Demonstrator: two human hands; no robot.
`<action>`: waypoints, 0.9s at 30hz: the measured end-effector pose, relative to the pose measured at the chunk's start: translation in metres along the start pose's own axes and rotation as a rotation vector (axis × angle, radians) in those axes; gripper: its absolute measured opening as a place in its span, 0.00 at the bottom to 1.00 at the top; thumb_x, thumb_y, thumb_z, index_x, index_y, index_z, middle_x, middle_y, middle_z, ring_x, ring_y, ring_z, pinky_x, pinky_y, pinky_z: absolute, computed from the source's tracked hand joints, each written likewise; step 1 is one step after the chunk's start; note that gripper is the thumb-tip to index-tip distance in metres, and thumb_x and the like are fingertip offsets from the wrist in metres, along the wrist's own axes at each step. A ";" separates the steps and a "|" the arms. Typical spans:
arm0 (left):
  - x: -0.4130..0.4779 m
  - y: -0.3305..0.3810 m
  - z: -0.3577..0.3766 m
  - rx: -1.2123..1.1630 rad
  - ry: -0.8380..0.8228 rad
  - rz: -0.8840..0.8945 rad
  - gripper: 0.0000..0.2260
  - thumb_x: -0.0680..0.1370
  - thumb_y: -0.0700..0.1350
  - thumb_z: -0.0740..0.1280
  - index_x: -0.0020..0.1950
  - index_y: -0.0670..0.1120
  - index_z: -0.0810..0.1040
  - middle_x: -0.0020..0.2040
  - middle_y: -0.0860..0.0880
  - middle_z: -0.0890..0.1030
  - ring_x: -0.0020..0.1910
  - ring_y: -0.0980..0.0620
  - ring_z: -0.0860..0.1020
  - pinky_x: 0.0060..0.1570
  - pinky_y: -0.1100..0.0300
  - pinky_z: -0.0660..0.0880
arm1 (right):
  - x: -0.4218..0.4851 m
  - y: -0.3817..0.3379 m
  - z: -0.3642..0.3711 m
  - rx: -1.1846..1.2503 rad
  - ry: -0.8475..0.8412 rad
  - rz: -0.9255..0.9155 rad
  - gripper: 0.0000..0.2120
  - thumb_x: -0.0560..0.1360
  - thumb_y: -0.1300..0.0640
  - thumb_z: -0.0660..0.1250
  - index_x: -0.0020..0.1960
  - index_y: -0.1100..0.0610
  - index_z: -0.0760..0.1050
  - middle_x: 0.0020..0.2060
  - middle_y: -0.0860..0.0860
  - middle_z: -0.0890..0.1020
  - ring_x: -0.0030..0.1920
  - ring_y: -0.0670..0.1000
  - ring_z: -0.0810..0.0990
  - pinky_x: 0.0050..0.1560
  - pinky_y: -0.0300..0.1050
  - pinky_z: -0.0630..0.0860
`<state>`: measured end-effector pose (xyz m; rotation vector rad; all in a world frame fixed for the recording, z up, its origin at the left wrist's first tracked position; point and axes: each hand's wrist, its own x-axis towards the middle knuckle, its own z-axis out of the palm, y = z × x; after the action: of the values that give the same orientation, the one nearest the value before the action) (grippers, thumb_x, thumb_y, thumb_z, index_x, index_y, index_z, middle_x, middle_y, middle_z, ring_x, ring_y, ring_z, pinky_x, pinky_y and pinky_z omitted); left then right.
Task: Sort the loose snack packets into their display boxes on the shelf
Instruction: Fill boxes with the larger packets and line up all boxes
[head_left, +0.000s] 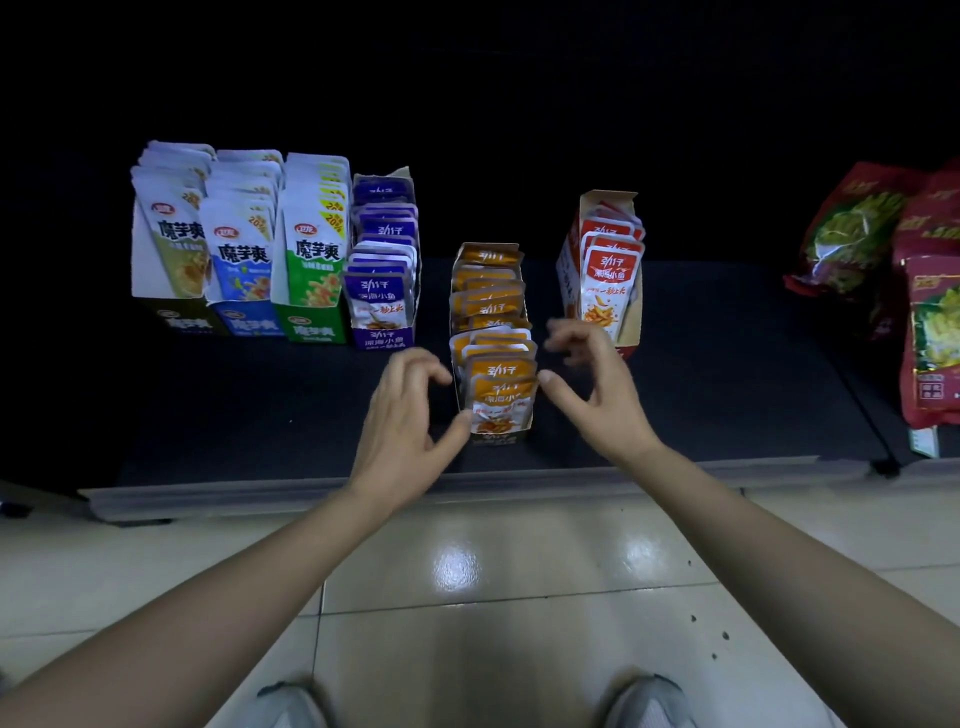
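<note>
Left hand (400, 415) and right hand (597, 395) are held out over the shelf (260, 405), one on each side of the orange display box (498, 439). Fingers are loosely bent, thumbs spread, and nothing is gripped. The left thumb tip is seen at the box's front-left corner; contact cannot be told. Orange packets (501, 374) are stood upright in a row inside the box. A purple box (382, 338) is seen left of it, a red box (631, 312) right of it.

Left hand (400, 415) and right hand (597, 395) flank the orange box (498, 438).
</note>
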<state>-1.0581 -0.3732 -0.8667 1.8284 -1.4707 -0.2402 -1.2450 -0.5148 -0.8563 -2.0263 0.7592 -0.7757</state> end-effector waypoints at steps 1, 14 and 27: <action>0.004 0.001 0.003 -0.023 -0.007 -0.012 0.26 0.73 0.59 0.63 0.66 0.45 0.67 0.67 0.48 0.66 0.66 0.53 0.67 0.60 0.52 0.71 | 0.002 -0.001 0.001 0.005 -0.051 0.031 0.27 0.75 0.46 0.66 0.70 0.55 0.66 0.70 0.49 0.69 0.69 0.46 0.69 0.67 0.46 0.70; 0.011 0.015 0.029 -0.281 -0.079 -0.253 0.43 0.72 0.66 0.56 0.79 0.47 0.40 0.79 0.52 0.39 0.78 0.57 0.41 0.77 0.50 0.46 | -0.007 0.011 0.023 0.014 -0.124 0.113 0.35 0.79 0.44 0.56 0.80 0.55 0.47 0.79 0.48 0.53 0.78 0.44 0.51 0.77 0.57 0.54; 0.012 0.016 0.037 -0.437 -0.172 -0.245 0.39 0.75 0.66 0.54 0.78 0.55 0.39 0.79 0.57 0.41 0.77 0.62 0.41 0.77 0.46 0.48 | 0.004 0.001 0.034 0.200 -0.154 0.154 0.32 0.79 0.42 0.54 0.79 0.49 0.49 0.79 0.43 0.48 0.77 0.40 0.48 0.78 0.52 0.51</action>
<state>-1.0879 -0.4012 -0.8778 1.6496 -1.1839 -0.7928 -1.2174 -0.5024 -0.8726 -1.8019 0.7104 -0.5757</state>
